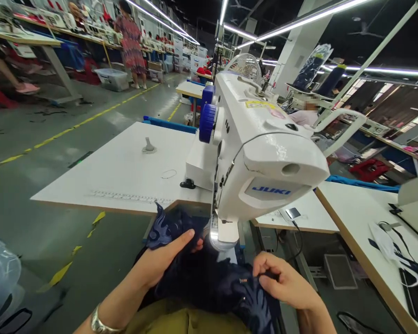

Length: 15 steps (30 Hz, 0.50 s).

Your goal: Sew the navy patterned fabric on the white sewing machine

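A white JUKI sewing machine (264, 153) stands in front of me, its needle end pointing down toward my lap. Dark navy fabric with a raised leaf-like pattern (226, 287) hangs below the machine head and across my lap. My left hand (176, 248) grips the fabric left of the needle area, thumb on top; part of its fingers is behind the cloth. On the right, my right hand (277, 278) pinches the fabric's edge between thumb and fingers. A small orange-and-white mark (243, 280) shows on the cloth near it. The needle itself is hidden.
The white machine table (125, 162) extends left, with a printed ruler (132, 197) and a thread loop (169, 174). Another table (362, 213) with white straps stands at right. A plastic bin (2, 273) sits at lower left. A person (130, 41) stands across the aisle.
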Available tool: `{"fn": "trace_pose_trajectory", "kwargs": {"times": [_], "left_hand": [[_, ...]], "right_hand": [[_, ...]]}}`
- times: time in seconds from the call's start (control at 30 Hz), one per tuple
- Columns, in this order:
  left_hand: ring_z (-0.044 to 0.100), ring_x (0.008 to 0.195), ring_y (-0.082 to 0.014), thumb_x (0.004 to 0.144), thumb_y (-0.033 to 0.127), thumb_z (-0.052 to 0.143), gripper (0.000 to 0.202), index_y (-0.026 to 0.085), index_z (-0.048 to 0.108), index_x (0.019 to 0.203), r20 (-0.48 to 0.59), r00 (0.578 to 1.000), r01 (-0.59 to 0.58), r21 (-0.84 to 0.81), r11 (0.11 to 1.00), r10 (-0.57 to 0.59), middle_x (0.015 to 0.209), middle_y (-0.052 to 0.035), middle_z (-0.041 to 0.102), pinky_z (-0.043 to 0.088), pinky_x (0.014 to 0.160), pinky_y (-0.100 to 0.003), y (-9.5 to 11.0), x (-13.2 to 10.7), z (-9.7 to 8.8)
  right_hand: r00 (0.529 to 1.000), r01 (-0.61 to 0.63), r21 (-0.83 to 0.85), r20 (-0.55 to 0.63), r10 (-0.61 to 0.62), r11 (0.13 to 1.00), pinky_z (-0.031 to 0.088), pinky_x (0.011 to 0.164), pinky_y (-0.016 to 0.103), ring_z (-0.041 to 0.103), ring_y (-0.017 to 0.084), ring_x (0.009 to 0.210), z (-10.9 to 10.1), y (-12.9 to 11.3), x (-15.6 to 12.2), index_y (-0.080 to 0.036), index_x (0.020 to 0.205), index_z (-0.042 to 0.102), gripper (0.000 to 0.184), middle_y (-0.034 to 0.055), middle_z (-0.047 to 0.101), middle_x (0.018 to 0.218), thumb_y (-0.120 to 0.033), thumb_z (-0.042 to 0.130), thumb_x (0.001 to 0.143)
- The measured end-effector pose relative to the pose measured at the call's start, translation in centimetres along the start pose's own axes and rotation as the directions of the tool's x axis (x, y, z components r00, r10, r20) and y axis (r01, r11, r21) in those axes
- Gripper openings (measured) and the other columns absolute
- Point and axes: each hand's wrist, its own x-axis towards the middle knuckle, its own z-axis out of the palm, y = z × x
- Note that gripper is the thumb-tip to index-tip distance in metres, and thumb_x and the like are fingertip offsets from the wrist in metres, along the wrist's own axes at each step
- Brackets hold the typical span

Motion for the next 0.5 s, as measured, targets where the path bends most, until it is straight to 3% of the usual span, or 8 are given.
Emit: {"fn": "trace_pose_trajectory", "kwargs": {"times": [0.07, 0.1, 0.17, 0.23, 0.3, 0.37, 0.43, 0.5], "left_hand": [[0.074, 0.093, -0.0256, 0.07, 0.058, 0.074, 0.044, 0.016, 0.08, 0.081, 0.023, 0.999, 0.036, 0.004, 0.999, -0.036, 0.092, -0.0109, 0.079, 0.06, 0.085, -0.029, -0.2, -0.1, -0.1], [0.075, 0.09, -0.0247, 0.068, 0.057, 0.076, 0.043, 0.016, 0.08, 0.079, 0.032, 0.998, 0.05, -0.005, 0.999, -0.05, 0.09, -0.0106, 0.08, 0.06, 0.083, -0.028, -0.3, -0.2, 0.1], [0.075, 0.085, -0.023, 0.067, 0.054, 0.078, 0.04, 0.016, 0.08, 0.077, 0.051, 0.995, 0.088, -0.021, 0.996, -0.087, 0.088, -0.0097, 0.08, 0.061, 0.079, -0.026, -0.5, -0.3, 0.7], [0.075, 0.084, -0.0223, 0.068, 0.052, 0.078, 0.038, 0.015, 0.079, 0.078, 0.068, 0.987, 0.147, -0.012, 0.989, -0.146, 0.088, -0.0094, 0.08, 0.061, 0.077, -0.025, -0.8, -0.4, 1.6], [0.075, 0.082, -0.0224, 0.069, 0.05, 0.078, 0.037, 0.015, 0.079, 0.079, 0.076, 0.976, 0.202, 0.037, 0.979, -0.204, 0.086, -0.0093, 0.08, 0.061, 0.075, -0.025, -1.1, -0.5, 2.5], [0.075, 0.079, -0.0231, 0.07, 0.049, 0.076, 0.034, 0.016, 0.079, 0.076, 0.097, 0.969, 0.217, 0.108, 0.97, -0.227, 0.082, -0.0086, 0.08, 0.061, 0.076, -0.028, -1.4, -0.7, 3.2], [0.075, 0.077, -0.0248, 0.071, 0.048, 0.074, 0.031, 0.018, 0.078, 0.074, 0.136, 0.967, 0.187, 0.189, 0.964, -0.214, 0.079, -0.0075, 0.08, 0.061, 0.078, -0.032, -1.3, -1.1, 3.8], [0.075, 0.082, -0.0268, 0.074, 0.048, 0.07, 0.03, 0.019, 0.078, 0.076, 0.19, 0.968, 0.102, 0.287, 0.952, -0.161, 0.082, -0.007, 0.08, 0.059, 0.084, -0.036, -0.9, -1.4, 3.9]], "right_hand": [[0.983, -0.085, -0.17, 0.149, 0.111, 0.982, 0.035, 0.054, 0.02, 0.049, 0.01, 0.059, -0.4, 1.9, -1.1, -0.023, 0.096, 0.069, 0.025, -0.0021, 0.06, 0.072, -0.012, 0.054, 0.079], [0.98, -0.097, -0.258, 0.145, 0.137, 0.961, 0.036, 0.054, 0.02, 0.051, 0.011, 0.058, -0.4, 2.7, -1.4, -0.023, 0.092, 0.071, 0.024, -0.0018, 0.062, 0.069, -0.011, 0.055, 0.078], [0.996, -0.081, -0.389, 0.01, 0.092, 0.918, 0.043, 0.06, 0.025, 0.059, 0.017, 0.065, 0.2, 3.4, -1.2, -0.024, 0.084, 0.073, 0.02, 0.0015, 0.066, 0.072, -0.013, 0.057, 0.08], [0.989, -0.026, -0.441, -0.144, -0.042, 0.897, 0.05, 0.076, 0.032, 0.066, 0.023, 0.085, 1.5, 2.9, -0.2, -0.026, 0.096, 0.073, 0.02, 0.0055, 0.071, 0.092, -0.018, 0.057, 0.086], [0.968, 0.093, -0.43, -0.173, -0.183, 0.898, 0.049, 0.093, 0.035, 0.063, 0.023, 0.109, 3.3, 1.8, 1.4, -0.03, 0.122, 0.064, 0.031, 0.006, 0.068, 0.118, -0.022, 0.051, 0.094], [0.917, 0.264, -0.485, -0.141, -0.372, 0.834, 0.046, 0.101, 0.037, 0.057, 0.023, 0.122, 5.3, 0.9, 3.1, -0.032, 0.136, 0.053, 0.041, 0.0065, 0.061, 0.134, -0.022, 0.049, 0.096], [0.837, 0.378, -0.545, -0.144, -0.528, 0.748, 0.047, 0.101, 0.038, 0.057, 0.023, 0.121, 6.8, 0.6, 4.4, -0.031, 0.138, 0.052, 0.042, 0.0082, 0.063, 0.131, -0.02, 0.047, 0.097], [0.79, 0.42, -0.577, -0.148, -0.595, 0.7, 0.049, 0.097, 0.037, 0.062, 0.023, 0.114, 7.3, 0.7, 5.1, -0.026, 0.132, 0.057, 0.038, 0.0103, 0.068, 0.121, -0.018, 0.045, 0.097]]}}
